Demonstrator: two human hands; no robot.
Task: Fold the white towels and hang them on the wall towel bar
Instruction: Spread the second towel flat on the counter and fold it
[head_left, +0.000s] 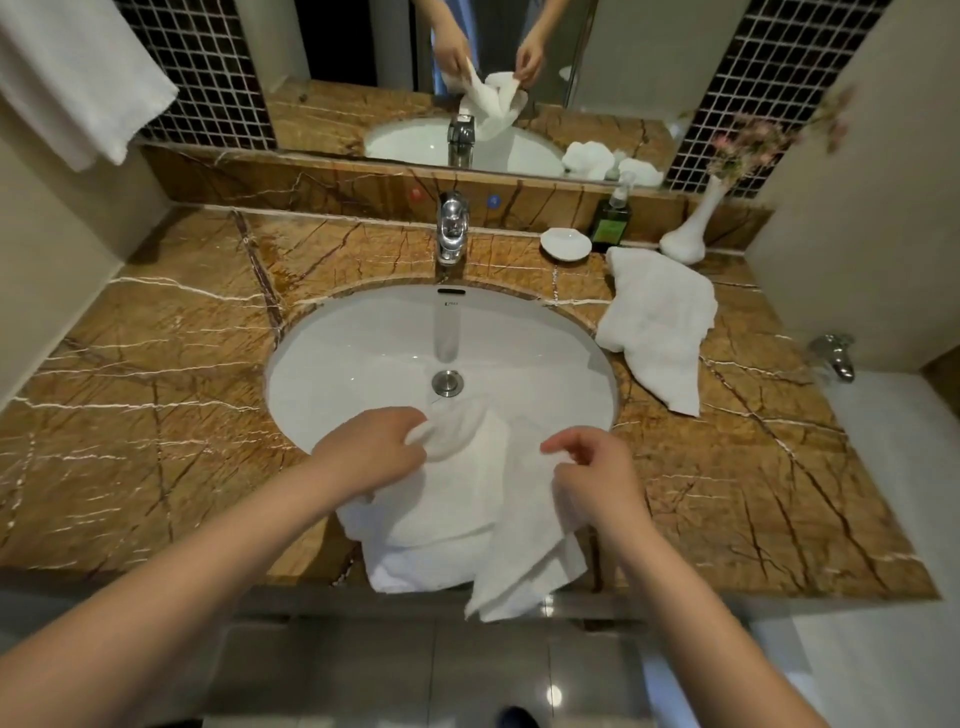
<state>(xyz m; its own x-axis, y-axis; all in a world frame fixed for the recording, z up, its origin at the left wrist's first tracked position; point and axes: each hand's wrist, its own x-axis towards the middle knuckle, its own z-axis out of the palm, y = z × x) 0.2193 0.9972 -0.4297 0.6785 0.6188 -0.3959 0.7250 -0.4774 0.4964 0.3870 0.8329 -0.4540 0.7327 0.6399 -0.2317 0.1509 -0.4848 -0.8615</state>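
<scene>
While left hand (375, 453) and right hand (598, 474) pinch it, towel (457, 501) hangs below

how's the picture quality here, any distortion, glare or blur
Head view: wide-angle bending bows the counter edges; the light is warm and dim; a glare spot sits on the floor; the nearest towel is washed out, with little texture; the flowers near the corner look smeared.
</scene>
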